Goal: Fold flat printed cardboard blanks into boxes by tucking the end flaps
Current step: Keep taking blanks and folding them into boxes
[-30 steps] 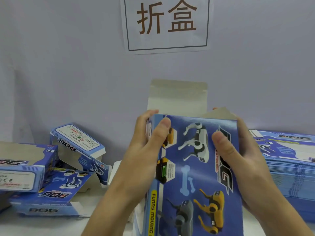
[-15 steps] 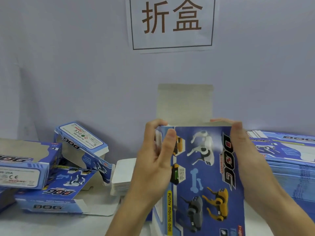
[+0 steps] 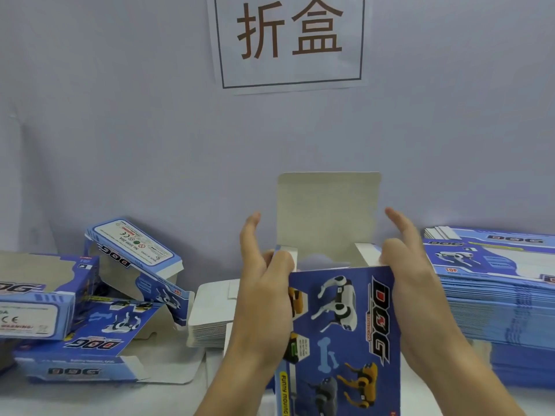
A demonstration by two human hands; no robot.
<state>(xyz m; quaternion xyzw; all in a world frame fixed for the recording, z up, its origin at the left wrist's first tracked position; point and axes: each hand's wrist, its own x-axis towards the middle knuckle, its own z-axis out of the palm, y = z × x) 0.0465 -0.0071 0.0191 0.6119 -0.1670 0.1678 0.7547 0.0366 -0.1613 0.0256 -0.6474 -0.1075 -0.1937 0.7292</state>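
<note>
I hold a blue printed dog box (image 3: 342,325) upright in front of me, squared into a tube with its top end open. Its grey top flap (image 3: 327,211) stands straight up behind the opening. My left hand (image 3: 264,295) lies against the box's left side with fingers stretched upward and the thumb pressing the left side flap (image 3: 289,253). My right hand (image 3: 420,295) lies against the right side in the same way, thumb at the right side flap (image 3: 368,250). The box's bottom end is out of view.
A tall stack of flat blue blanks (image 3: 495,295) lies at the right. A low stack of white cards (image 3: 210,319) sits behind my left hand. Three opened boxes (image 3: 132,253) are piled at the left. A paper sign (image 3: 289,40) hangs on the wall.
My fingers have left the box's top edge and now point straight up. The side flaps have come into view at the opening, and the box sits lower.
</note>
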